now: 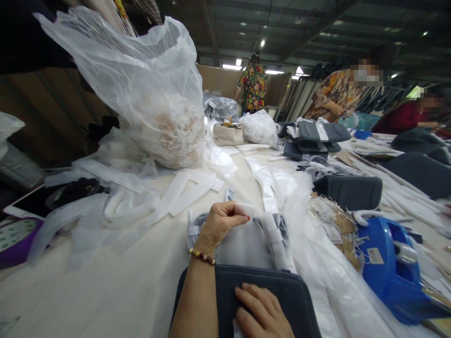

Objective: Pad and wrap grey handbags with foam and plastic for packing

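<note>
Fingertips on the left hand (220, 223) are pinched together on a small white piece (244, 209), thumb and index doing the work, just above the foam sheet (243, 244). Right hand (262, 312) is kinda just lying on the dark bag (229, 281), fingers out flat and a bit apart, with a bit of white strip (238, 330) poking out by the fingertips. The bag itself sits on the near side of the worktop (123, 281), foam sheet right behind it and wrapped straps (275, 237) running along the right of that sheet.

Left side's pretty messy: loose foam strips (192, 185), a big see-through sack (169, 117) standing behind them, and something purple (30, 241) way over at the left edge. Over on the right side there's a blue dispenser (387, 263), with a pile of stringed tags (333, 218) just beside it. More dark bags (322, 131) are stacked farther back on the right, and a beige basket (228, 135) is near the far end. A person in a flowery top (254, 89) is standing back there too.
</note>
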### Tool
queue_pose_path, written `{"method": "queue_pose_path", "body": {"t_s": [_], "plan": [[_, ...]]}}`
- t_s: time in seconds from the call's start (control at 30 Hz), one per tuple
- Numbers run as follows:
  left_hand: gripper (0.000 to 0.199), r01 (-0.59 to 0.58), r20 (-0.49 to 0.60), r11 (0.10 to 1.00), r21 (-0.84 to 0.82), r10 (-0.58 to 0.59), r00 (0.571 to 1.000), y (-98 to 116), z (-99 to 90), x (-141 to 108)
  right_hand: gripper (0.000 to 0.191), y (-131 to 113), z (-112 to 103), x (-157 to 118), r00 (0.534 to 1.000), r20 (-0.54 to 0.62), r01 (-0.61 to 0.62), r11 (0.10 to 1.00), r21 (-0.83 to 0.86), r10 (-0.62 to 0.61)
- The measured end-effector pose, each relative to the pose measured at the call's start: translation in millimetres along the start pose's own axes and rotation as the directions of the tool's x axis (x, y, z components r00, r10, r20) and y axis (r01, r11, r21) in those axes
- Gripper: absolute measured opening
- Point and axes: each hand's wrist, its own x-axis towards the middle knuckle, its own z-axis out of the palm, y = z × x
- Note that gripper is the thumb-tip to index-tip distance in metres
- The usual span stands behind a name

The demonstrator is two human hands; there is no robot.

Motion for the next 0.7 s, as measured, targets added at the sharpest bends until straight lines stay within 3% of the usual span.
{"method": "queue_pose_path", "body": {"t_s": [0.07, 0.17, 0.33, 0.5, 0.7], "plan": [[0.015, -0.009, 0.031, 0.999, 0.034, 0.008, 0.999, 1.3, 2.8, -3.8, 0.018, 2.8, -2.8, 8.9, 0.997, -0.042, 0.066, 0.996, -0.058, -0.069], [0.009, -0.02, 0.077, 0.989, 0.147, 0.009, 0.997, 3.1, 7.0, -19.2, 0.022, -0.2, -8.2, 14.4, 0.996, -0.083, 0.037, 0.999, -0.018, -0.038], [0.012, -0.09, 0.073, 0.914, 0.395, 0.067, 0.995, -5.4, 11.0, -70.7, 0.02, -5.7, -8.9, 14.2, 0.99, -0.139, -0.021, 0.995, 0.102, 0.036], [0.02, -0.257, 0.086, 0.729, 0.635, 0.264, 0.961, -31.2, 20.2, -112.6, 0.024, -9.3, -9.4, 15.5, 0.985, -0.155, -0.042, 0.978, 0.204, 0.075], [0.024, -0.415, 0.153, 0.453, 0.789, 0.51, 0.846, -46.6, 25.4, -127.2, 0.019, -10.9, -8.5, 9.7, 0.983, -0.169, -0.034, 0.976, 0.216, 0.071]]}}
